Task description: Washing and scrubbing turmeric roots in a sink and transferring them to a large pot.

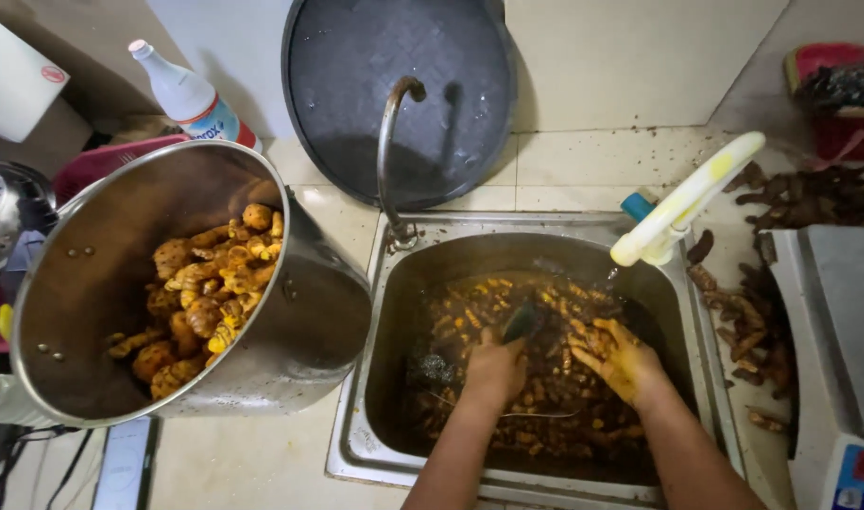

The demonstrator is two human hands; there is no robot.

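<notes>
The left hand has its grip closed on a dark scrubbing brush, both dipped among the turmeric roots soaking in murky water in the steel sink. The right hand, stained yellow, lies open with fingers spread wide on the roots, holding nothing. Left of the sink on the table, a big tilted steel pot holds cleaner orange roots. Unwashed roots lie to the right.
</notes>
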